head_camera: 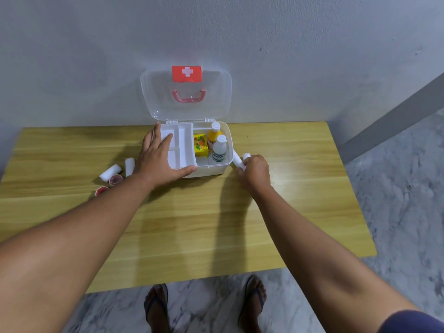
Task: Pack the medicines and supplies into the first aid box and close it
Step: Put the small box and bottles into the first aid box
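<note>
One bandage roll (pixel 238 161) gripped in right hand (pixel 254 170), just beside first aid box (pixel 211 170) — left hand (pixel 161 162) spread flat on its tray (pixel 179 140)

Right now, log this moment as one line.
first aid box: lid open | left hand: rests on tray | right hand: grips bandage roll beside box | unpacked: two rolls, two red jars

White plastic first aid box with clear hinged lid (pixel 209 170): 1. White compartment tray (pixel 183 138) inside it: 1. Bottles in box: 2, namely yellow-orange bottle with white cap (pixel 213 137) and white bottle with white cap (pixel 219 151). Yellow printed carton (pixel 200 148): 1. White gauze rolls: 4, apparently: left roll (pixel 110 172), second left roll (pixel 129 165), near roll (pixel 237 162) and far roll (pixel 246 155), the last two partly covered. Small round red-topped pots: 2, upper pot (pixel 115 179) and lower pot (pixel 102 190). Hands: 2, left hand (pixel 163 162) and right hand (pixel 255 170). Wooden desk (pixel 216 224): 1.
</note>
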